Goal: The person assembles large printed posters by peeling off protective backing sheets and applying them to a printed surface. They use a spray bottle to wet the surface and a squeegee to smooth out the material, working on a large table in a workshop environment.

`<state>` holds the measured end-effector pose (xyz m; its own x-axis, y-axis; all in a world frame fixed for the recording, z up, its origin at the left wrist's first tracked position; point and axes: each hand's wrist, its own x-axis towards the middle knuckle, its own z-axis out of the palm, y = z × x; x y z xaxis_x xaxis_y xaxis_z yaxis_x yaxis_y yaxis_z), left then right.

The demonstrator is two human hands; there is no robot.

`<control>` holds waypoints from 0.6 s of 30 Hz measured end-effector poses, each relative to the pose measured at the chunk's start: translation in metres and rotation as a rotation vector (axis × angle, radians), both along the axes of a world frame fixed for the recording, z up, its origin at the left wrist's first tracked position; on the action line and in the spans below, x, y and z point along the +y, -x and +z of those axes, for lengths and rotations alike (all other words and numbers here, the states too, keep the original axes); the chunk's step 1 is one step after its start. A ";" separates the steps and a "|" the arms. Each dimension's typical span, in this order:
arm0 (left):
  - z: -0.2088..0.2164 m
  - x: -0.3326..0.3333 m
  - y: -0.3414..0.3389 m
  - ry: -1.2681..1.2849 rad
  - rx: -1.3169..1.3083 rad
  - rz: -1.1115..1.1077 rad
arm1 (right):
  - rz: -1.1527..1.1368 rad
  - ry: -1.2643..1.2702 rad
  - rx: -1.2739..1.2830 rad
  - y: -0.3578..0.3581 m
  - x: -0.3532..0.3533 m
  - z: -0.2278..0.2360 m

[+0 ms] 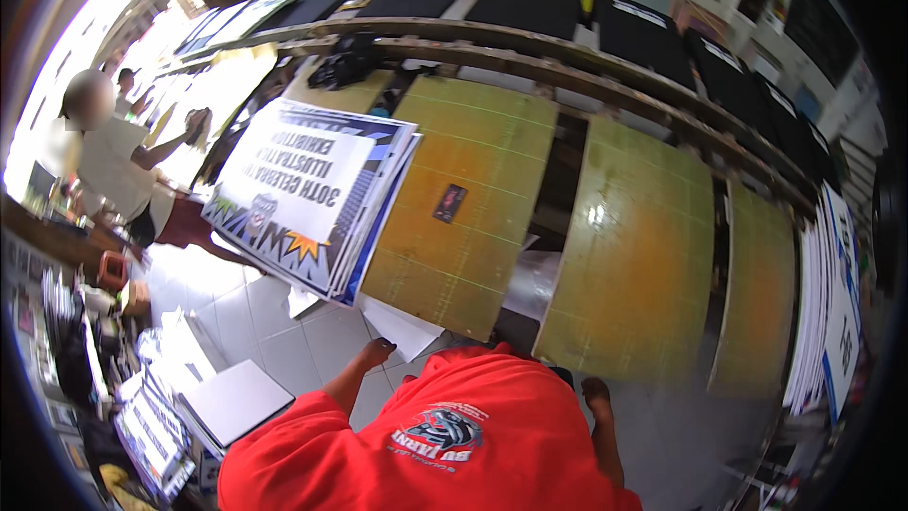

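Observation:
My left hand (376, 352) hangs low in front of the table edge, its fingers curled closed. A white sheet (409, 329) lies right beside its fingertips; whether the hand grips it I cannot make out. Up and to the left, a stack of printed posters (307, 175) with a comic-style pattern rests on the table, overlapping a greenish-yellow board (463, 147). My right hand (596, 390) is down at my right side, near the front edge of a second yellow board (629, 255). It is dark and blurred, so its fingers do not show clearly.
A small dark card (449, 203) lies on the middle board. Black panels (525, 2) line a rack behind. A third board (757, 284) and upright white panels (821, 312) stand right. A person (118, 166) stands far left. Stacked prints (156, 431) and a pale flat panel (236, 400) lie lower left.

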<state>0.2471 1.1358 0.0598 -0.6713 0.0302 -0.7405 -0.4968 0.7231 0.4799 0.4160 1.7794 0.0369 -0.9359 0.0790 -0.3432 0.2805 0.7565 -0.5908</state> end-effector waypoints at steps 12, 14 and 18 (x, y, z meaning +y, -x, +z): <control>-0.090 0.032 -0.010 -0.055 0.376 -0.300 | 0.375 -0.196 -0.264 -0.005 0.029 -0.053; -0.085 0.072 -0.014 -0.129 0.431 -0.310 | 0.377 -0.203 -0.146 -0.022 0.054 -0.071; -0.032 0.127 -0.024 -0.095 0.303 -0.109 | 0.063 0.012 -0.237 -0.017 0.063 -0.050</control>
<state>0.2712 1.2624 0.0278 -0.8495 0.1730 -0.4984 -0.2437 0.7092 0.6616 0.4332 1.8428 -0.0132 -0.8321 0.0173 -0.5543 0.3645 0.7703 -0.5232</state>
